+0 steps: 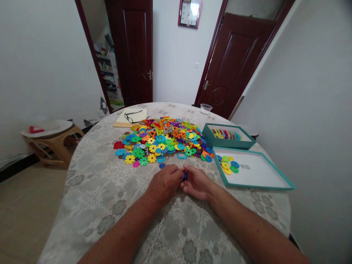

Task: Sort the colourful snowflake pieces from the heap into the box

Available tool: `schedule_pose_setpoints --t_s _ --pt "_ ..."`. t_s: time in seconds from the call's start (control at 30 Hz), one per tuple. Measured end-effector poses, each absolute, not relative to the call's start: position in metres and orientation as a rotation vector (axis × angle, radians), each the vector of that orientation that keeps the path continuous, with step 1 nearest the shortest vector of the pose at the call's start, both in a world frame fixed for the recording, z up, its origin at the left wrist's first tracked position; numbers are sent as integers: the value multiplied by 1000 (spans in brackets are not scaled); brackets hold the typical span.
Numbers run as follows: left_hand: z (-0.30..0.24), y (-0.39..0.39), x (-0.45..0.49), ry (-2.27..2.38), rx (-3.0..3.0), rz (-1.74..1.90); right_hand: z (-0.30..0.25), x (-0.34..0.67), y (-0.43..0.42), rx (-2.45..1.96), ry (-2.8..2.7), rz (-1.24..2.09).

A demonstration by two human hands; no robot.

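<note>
Both hands, the left hand (165,183) and the right hand (196,182), meet on the table (90,190) and pinch a small blue piece (184,176) between their fingertips; it looks light, hard and thin, so its edges are best to hold.

I am in a room at home, sitting at a round tabletop (90,190) with a flowery cloth on it. I can see two dark red doors (137,55), a clock (189,13) up on the white wall, and shelves (108,73) full of stuff through the open doorway. There is a little wooden stool (52,141) on the floor, reading glasses (132,116) on a pad, and a big pile of bright toy flower pieces (162,141) beside two teal box trays (255,172), like things you find in a house.
</note>
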State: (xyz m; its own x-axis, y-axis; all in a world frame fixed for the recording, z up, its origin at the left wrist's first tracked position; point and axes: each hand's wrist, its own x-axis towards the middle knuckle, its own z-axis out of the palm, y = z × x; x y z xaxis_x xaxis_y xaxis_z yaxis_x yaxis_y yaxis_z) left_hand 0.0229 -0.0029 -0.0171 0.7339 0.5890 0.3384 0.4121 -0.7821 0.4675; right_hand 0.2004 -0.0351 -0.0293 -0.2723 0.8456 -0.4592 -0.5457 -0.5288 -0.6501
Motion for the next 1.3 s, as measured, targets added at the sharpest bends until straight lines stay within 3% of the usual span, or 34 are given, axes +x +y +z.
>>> schedule_pose_setpoints --t_s 0.2,0.5,0.73,0.87,1.1,1.3 --pt "-10 -7 19 605 2578 787 -20 210 -41 -1080 -682 1683" --pt "-13 3 7 822 2505 909 18 299 -38 -1240 -821 1091" --pt "-2 20 -17 1146 2491 996 1 379 -42 -2027 -980 12" --pt "7 53 -63 1447 2402 1034 -5 368 -40 -1981 -1192 -343" --pt "5 97 -135 1828 2097 956 -37 262 -39 -1341 -1880 -222" --pt "-4 125 -156 2003 2021 672 -55 220 -48 -1184 -2156 54"
